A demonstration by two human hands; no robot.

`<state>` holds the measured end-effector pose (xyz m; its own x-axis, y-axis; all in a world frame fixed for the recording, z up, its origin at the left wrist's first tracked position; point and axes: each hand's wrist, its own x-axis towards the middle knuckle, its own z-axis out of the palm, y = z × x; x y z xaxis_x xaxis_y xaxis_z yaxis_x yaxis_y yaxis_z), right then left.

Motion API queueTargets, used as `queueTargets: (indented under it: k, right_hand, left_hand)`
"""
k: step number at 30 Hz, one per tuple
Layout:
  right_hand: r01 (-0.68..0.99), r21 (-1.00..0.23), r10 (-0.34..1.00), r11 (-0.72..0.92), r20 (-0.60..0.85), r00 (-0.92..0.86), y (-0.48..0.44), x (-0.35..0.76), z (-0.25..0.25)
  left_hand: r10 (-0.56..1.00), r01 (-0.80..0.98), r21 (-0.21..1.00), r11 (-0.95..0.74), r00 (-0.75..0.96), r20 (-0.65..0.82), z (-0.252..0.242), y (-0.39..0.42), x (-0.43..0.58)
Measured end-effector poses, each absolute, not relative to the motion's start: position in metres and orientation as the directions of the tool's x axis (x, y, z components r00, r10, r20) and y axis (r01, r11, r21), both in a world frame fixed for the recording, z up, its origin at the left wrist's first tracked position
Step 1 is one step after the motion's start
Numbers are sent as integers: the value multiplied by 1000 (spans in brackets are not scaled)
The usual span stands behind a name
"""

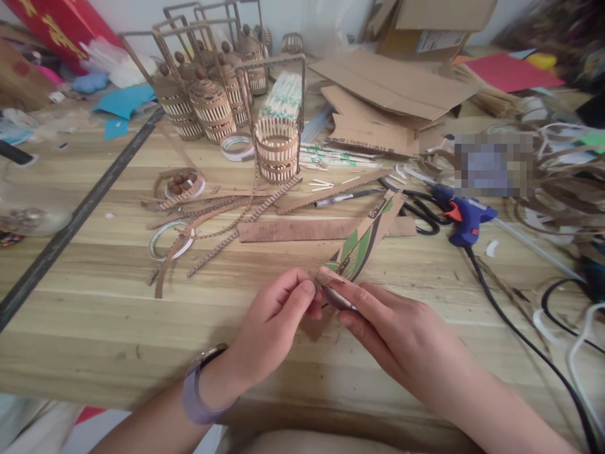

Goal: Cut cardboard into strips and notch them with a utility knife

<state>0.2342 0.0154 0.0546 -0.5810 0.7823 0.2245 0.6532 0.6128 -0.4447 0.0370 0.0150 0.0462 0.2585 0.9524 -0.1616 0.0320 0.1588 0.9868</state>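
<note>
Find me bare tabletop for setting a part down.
Best patch: front left, between the black bar, the lower tape roll and the left hand. Another, smaller: between the right hand, the glue gun and its black cord. Crowded: the back, with baskets and cardboard sheets; the middle, with cardboard strips.

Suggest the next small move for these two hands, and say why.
Probably the left hand should firm its pinch on the small brown cardboard-like piece: the right hand grips a smooth, shiny grey object close beside it, so the piece might shift if held loosely. What the grey object is, I can't tell.
</note>
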Motion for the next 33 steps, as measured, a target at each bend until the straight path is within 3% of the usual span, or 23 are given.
queueTargets:
  k: [14,25,33]
  right_hand:
    - [656,-480,801,583,203,-563,14,238,53]
    - [645,-494,795,583,184,-577,14,239,54]
    - [641,-479,785,600,197,-588,11,234,52]
  left_hand:
    - [972,277,960,-41,235,-26,46,11,36]
    - [965,293,953,-75,264,-5,44,10,36]
    - [953,392,891,-231,276,126,44,8,38]
